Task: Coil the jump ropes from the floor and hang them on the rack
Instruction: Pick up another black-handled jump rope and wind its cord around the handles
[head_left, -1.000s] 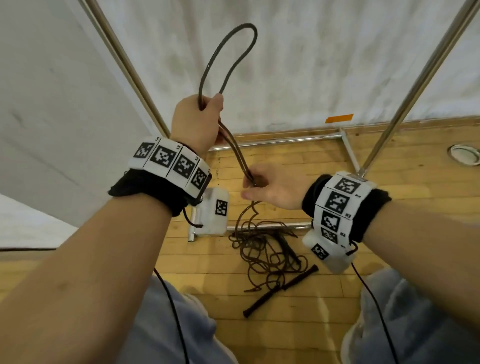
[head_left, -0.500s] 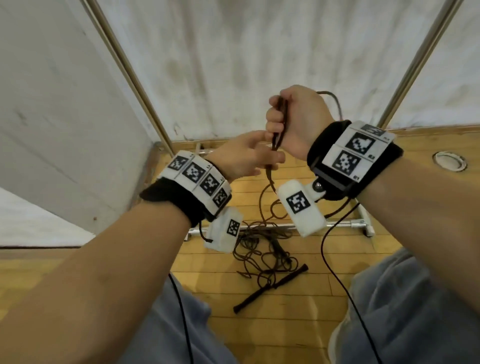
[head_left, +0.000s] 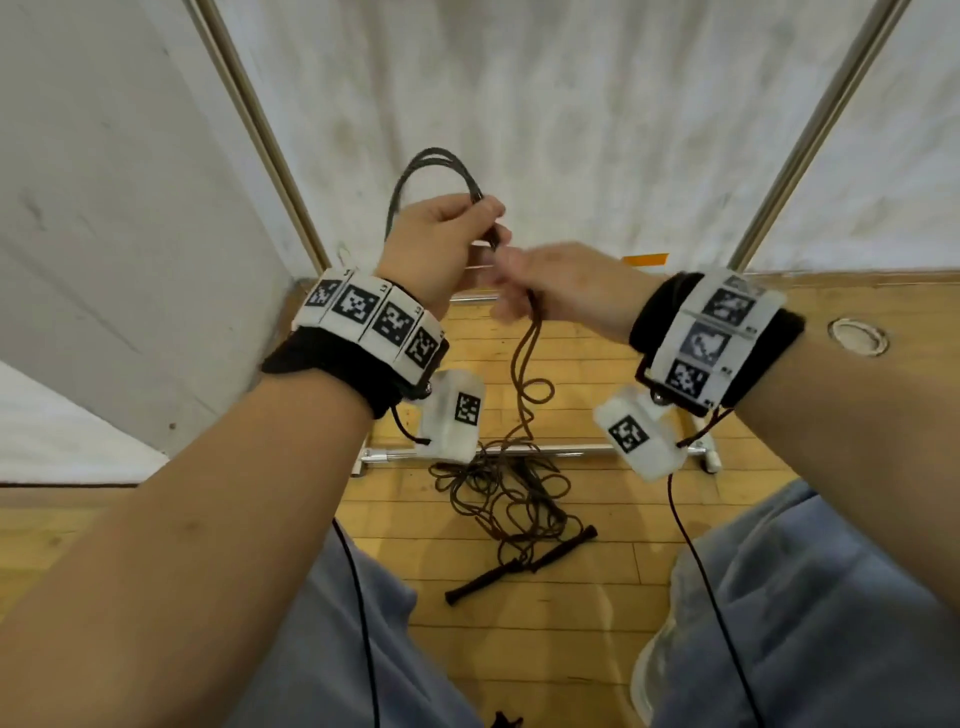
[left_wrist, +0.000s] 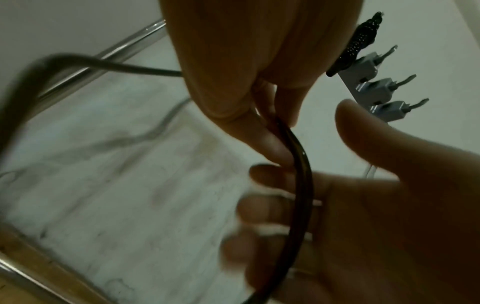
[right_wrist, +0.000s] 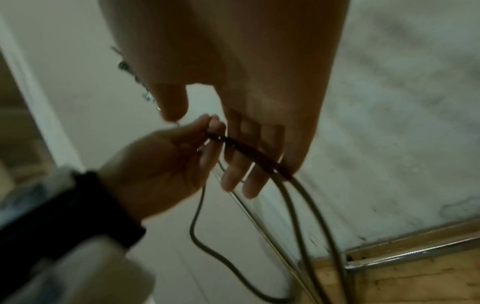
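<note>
A dark jump rope (head_left: 525, 358) hangs from my hands to a tangled pile (head_left: 506, 483) on the wood floor. One black handle (head_left: 519, 564) lies in front of the pile. My left hand (head_left: 462, 234) pinches the gathered loops (head_left: 423, 163), which arch above it. In the right wrist view its fingertips (right_wrist: 207, 129) grip the rope (right_wrist: 249, 153). My right hand (head_left: 524, 291) sits just right of the left. The rope (left_wrist: 301, 168) runs across its loosely bent fingers (right_wrist: 244, 181), with the thumb (left_wrist: 363, 127) held apart.
The rack's chrome uprights (head_left: 254, 119) (head_left: 815, 119) rise on both sides, and its base bar (head_left: 524, 451) lies behind the pile. Grey hooks (left_wrist: 376, 88) on the rack show in the left wrist view, with another black handle (left_wrist: 361, 43) hanging there. A round floor plate (head_left: 857, 336) is at the right.
My right hand has come down from above the left and now sits beside it. My left hand has risen, and the coil arches above it with one more loop.
</note>
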